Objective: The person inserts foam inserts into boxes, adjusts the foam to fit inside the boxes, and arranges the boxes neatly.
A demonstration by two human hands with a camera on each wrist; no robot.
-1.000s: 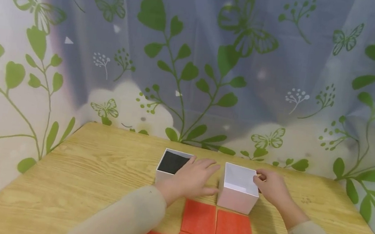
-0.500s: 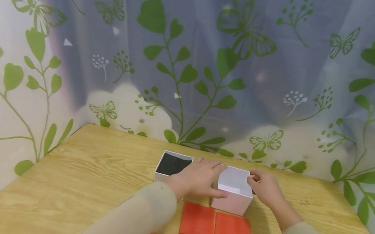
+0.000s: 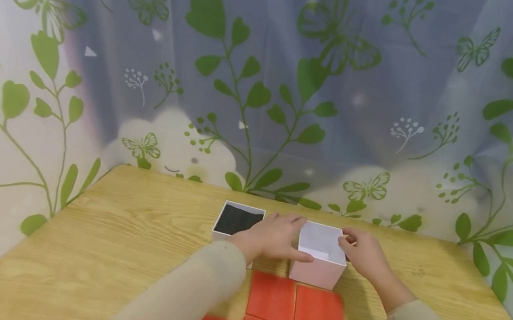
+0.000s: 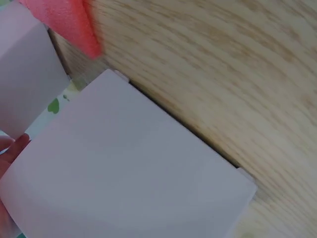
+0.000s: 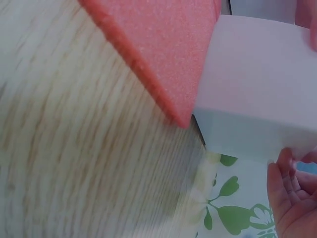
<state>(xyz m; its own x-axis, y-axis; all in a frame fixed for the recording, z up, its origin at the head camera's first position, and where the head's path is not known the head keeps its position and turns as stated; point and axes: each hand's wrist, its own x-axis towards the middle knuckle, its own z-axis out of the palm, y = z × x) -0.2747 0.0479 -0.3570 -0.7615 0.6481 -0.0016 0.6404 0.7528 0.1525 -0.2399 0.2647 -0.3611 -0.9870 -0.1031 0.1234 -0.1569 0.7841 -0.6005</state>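
Pinching white box (image 3: 317, 275) at right edge: right hand (image 3: 364, 251) | left hand (image 3: 275, 236): fingers outstretched | tabletop (image 3: 453, 296) extends rightward

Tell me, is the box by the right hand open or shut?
Open: in the head view, the box has no lid and its pale inside shows.

White box (image 3: 316, 274) open-topped, pale inside, walls plain pinkish-white, standing upright. Second box (image 3: 221, 236) white-walled, open-topped, black inside, upright; left of white box, near but apart, partly hidden.
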